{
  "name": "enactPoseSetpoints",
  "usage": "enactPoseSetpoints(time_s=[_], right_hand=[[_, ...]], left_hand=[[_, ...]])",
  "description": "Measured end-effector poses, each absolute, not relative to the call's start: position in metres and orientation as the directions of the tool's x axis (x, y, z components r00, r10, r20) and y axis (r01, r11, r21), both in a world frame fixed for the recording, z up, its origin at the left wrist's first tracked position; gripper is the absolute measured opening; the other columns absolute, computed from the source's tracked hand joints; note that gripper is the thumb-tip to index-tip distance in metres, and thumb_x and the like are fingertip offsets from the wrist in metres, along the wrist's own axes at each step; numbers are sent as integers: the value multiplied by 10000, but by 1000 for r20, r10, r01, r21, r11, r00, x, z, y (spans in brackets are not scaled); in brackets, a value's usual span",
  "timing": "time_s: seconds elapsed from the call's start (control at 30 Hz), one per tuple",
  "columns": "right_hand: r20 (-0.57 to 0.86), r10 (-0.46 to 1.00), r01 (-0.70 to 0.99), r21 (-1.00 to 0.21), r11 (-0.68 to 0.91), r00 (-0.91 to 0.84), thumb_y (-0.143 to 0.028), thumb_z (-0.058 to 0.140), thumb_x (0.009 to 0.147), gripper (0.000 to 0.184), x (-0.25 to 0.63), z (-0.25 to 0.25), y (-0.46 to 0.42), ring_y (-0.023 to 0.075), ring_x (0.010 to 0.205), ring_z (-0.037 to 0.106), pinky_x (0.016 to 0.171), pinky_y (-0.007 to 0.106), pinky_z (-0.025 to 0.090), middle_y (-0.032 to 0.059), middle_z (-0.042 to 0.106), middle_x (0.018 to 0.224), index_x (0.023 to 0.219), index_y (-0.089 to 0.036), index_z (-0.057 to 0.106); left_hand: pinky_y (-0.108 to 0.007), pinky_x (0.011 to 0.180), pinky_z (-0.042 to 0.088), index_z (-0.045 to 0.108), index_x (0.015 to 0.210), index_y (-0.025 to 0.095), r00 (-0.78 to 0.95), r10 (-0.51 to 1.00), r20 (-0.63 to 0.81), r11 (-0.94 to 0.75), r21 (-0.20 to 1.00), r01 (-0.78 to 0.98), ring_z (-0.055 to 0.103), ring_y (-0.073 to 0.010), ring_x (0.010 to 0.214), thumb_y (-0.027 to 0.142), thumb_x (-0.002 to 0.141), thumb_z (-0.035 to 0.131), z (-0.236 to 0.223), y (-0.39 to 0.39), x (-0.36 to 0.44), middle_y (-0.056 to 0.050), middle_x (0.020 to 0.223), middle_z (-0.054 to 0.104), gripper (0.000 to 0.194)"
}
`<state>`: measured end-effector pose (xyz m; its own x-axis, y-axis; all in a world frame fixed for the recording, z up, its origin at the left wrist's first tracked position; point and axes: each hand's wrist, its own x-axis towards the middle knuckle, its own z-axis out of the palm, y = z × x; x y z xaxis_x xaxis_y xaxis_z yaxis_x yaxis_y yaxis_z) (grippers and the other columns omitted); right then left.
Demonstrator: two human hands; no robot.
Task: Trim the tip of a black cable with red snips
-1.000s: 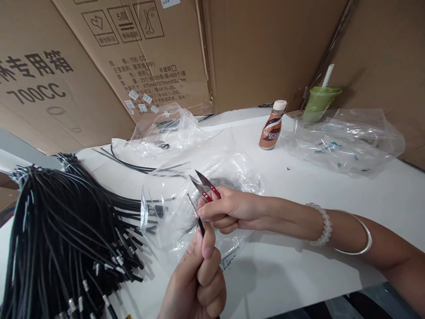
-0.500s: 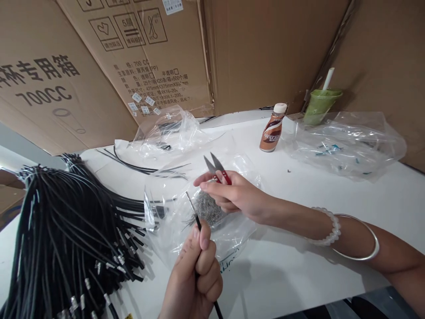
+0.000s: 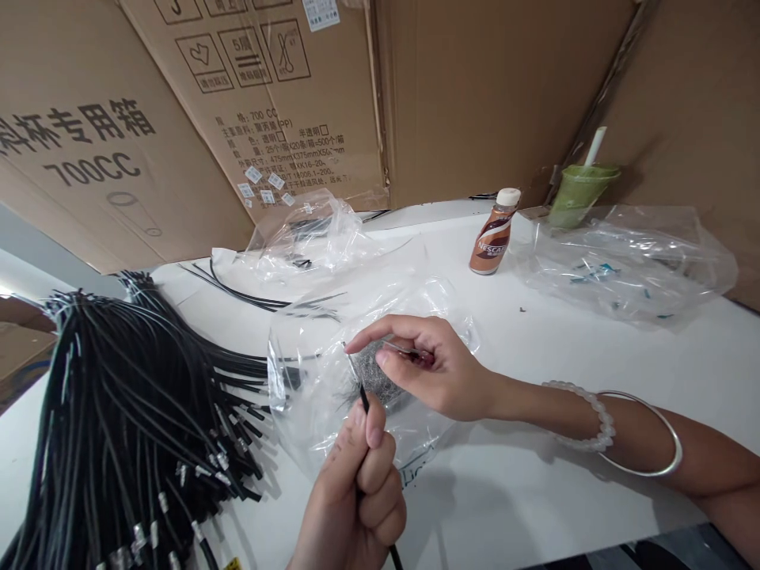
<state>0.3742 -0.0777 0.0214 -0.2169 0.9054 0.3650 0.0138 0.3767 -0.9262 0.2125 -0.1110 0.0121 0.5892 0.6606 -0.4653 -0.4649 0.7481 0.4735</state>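
My left hand [image 3: 356,495] is closed round a thin black cord [image 3: 363,400] and holds it upright, its bare frayed wire tip pointing up. My right hand [image 3: 436,372] hovers just above that tip, fingers curled round small red-handled snips [image 3: 409,351]. The snips are mostly tucked into the palm, and only a bit of blade and red handle shows. The forefinger reaches left, close to the wire end. Both hands are over a clear plastic bag [image 3: 309,348] holding a grey heap of wire trimmings [image 3: 371,380].
A big bundle of black cords with metal ferrules [image 3: 119,412] lies at the left of the white table [image 3: 534,475]. A brown coffee bottle [image 3: 492,233], a green cup with straw [image 3: 579,194] and two more plastic bags [image 3: 629,261] [image 3: 309,233] sit further back. Cardboard boxes [image 3: 237,119] wall the rear.
My right hand has turned the snips from blades-up to folded into the palm and dropped toward the wire tip. My left hand has kept the cord upright.
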Motion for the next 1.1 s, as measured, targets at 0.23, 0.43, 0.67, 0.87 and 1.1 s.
enactPoseSetpoints(time_s=[0.23, 0.43, 0.67, 0.87, 1.1], right_hand=[[339, 882, -50, -938, 342, -326, -23, 447, 768, 283, 374, 21, -78, 54, 463, 250, 444, 205, 232, -89, 322, 524, 947, -136, 635], [346, 873, -6, -931, 366, -344, -114, 621, 736, 147, 372, 19, -76, 43, 462, 245, 436, 186, 241, -113, 287, 515, 872, -160, 587], [274, 896, -133, -961, 242, -350, -128, 634, 795, 138, 369, 18, -76, 55, 505, 405, 489, 202, 334, -59, 525, 574, 754, -174, 510], [161, 937, -261, -962, 79, -309, -188, 780, 686, 191, 368, 17, -70, 63, 534, 381, 493, 220, 281, -53, 508, 574, 676, -153, 593], [-92, 916, -477, -831, -287, -391, -268, 771, 716, 215, 360, 12, -73, 27, 382, 154, 403, 220, 115, -133, 281, 410, 725, -167, 582]], left_hand=[[-159, 379, 78, 508, 712, 197, 676, 643, -359, 757, 431, -491, 23, -27, 417, 404, 857, 631, 5, -111, 210, 98, 510, 142, 281], [-159, 376, 84, 491, 715, 177, 712, 622, -326, 777, 368, -510, 36, -21, 410, 350, 862, 644, -4, -110, 206, 102, 512, 162, 274], [-145, 378, 94, 524, 736, 183, 722, 623, -302, 776, 357, -520, 22, -25, 415, 367, 896, 586, 3, -111, 206, 96, 521, 159, 252], [-153, 362, 70, 566, 761, 185, 807, 569, -159, 812, 263, -521, 11, -28, 407, 354, 935, 519, 2, -111, 206, 89, 528, 158, 247], [-143, 333, 55, 537, 793, 173, 832, 555, -18, 830, 75, -552, 47, -29, 393, 250, 958, 487, -6, -109, 207, 93, 525, 205, 188]])
